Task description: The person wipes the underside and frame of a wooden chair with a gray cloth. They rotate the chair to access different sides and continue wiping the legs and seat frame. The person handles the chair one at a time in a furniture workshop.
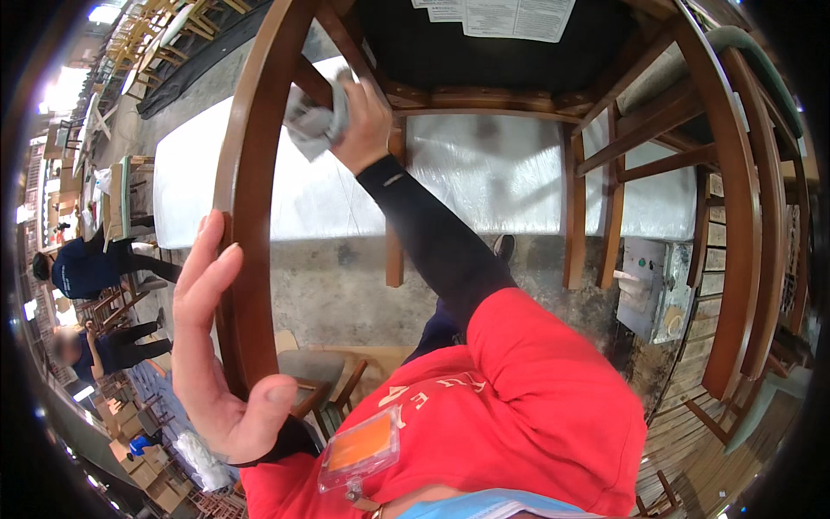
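Observation:
A brown wooden chair (252, 169) is tipped over in front of me, with its dark underside (484, 65) facing me. My right hand (365, 125), at the end of a black sleeve, is closed on a grey cloth (313, 121). It presses the cloth around a wooden rail by the chair's near left leg. My left hand (212, 355) is beside the lower part of that same leg. Its fingers are stretched out and its thumb stands apart. The palm side lies against or very close to the wood; contact is partly hidden.
Beneath the chair lies a long block wrapped in clear plastic (484, 182). A grey control box (653, 290) is at the right, near more brown chairs (743, 216). Two people (86, 268) are at the far left among furniture and cardboard boxes (156, 471).

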`<act>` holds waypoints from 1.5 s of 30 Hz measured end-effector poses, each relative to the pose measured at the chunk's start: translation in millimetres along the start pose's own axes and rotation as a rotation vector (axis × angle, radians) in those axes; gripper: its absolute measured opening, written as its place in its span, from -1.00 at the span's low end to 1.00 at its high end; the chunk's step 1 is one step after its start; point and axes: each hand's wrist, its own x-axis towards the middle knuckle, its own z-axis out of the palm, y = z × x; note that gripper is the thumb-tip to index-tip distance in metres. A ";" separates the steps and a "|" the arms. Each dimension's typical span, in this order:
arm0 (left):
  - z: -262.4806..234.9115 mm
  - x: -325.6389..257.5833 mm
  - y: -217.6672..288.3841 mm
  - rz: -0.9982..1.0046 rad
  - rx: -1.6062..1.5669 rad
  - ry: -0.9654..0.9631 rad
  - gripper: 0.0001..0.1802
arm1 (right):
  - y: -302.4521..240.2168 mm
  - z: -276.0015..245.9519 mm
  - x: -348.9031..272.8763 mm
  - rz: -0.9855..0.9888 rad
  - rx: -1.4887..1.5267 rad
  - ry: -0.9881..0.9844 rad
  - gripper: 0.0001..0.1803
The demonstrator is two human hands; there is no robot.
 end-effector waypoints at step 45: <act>-7.4 11.3 10.9 -0.004 0.337 -0.211 -0.36 | 87.6 -386.0 118.7 -0.117 -0.546 0.078 -0.44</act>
